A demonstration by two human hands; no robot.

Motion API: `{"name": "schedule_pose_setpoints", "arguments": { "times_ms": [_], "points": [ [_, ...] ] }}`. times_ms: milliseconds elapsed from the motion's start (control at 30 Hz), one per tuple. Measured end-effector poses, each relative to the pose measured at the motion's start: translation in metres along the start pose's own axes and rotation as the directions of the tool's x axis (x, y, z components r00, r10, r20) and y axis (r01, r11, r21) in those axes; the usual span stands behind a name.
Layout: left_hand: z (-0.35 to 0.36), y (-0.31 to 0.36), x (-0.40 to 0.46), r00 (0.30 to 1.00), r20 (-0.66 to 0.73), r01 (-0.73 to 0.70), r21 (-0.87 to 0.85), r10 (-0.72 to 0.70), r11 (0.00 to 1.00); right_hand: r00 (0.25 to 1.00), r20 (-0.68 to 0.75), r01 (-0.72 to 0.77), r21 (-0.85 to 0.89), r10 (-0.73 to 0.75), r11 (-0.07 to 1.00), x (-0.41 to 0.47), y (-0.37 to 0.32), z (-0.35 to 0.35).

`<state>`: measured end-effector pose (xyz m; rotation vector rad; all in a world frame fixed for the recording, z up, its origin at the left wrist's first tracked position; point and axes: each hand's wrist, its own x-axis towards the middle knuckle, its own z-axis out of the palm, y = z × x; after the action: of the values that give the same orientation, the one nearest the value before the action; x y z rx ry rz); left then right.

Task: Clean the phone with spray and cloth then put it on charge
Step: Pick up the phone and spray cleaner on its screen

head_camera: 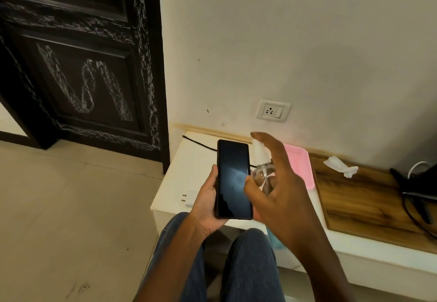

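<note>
While left hand (206, 203) holds phone (233, 178), bottle (262, 171) aimed

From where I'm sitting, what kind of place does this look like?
Most likely a room in a home. A dark panelled door stands in a plain wall with a wall socket, above a tiled floor, and a low white shelf holds a charger plug.

No legible text, brand or number appears on any item. The door (82, 65) carries white chalk-like scrawl; no letters can be read.
</note>
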<state>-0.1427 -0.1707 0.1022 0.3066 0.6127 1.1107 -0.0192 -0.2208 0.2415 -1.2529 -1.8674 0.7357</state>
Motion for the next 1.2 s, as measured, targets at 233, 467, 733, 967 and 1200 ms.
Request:
{"name": "schedule_pose_setpoints", "arguments": {
  "times_ms": [233,467,733,967,1200],
  "points": [
    [0.002,0.0,-0.001,1.0,0.01,0.003,0.035,-0.003,0.999,0.998,-0.067,0.002,-0.027,-0.003,1.0,0.021,0.016,0.002],
    [0.003,0.005,0.002,0.995,0.098,0.006,-0.051,-0.001,0.999,0.995,-0.098,0.039,0.129,-0.026,0.991,-0.012,0.031,0.006],
    [-0.003,0.002,0.015,0.99,0.132,0.06,-0.13,-0.042,0.99,0.955,-0.249,-0.078,0.315,0.162,0.946,-0.001,0.073,0.008],
    [-0.012,0.004,0.024,0.988,0.144,0.08,-0.152,-0.058,0.985,0.908,-0.318,-0.18,0.289,0.272,0.94,0.037,0.147,0.018],
    [-0.022,0.002,0.041,0.991,0.095,0.106,-0.16,-0.091,0.981,0.845,-0.177,-0.477,0.176,0.505,0.861,0.088,0.235,0.046]
  ]
}}
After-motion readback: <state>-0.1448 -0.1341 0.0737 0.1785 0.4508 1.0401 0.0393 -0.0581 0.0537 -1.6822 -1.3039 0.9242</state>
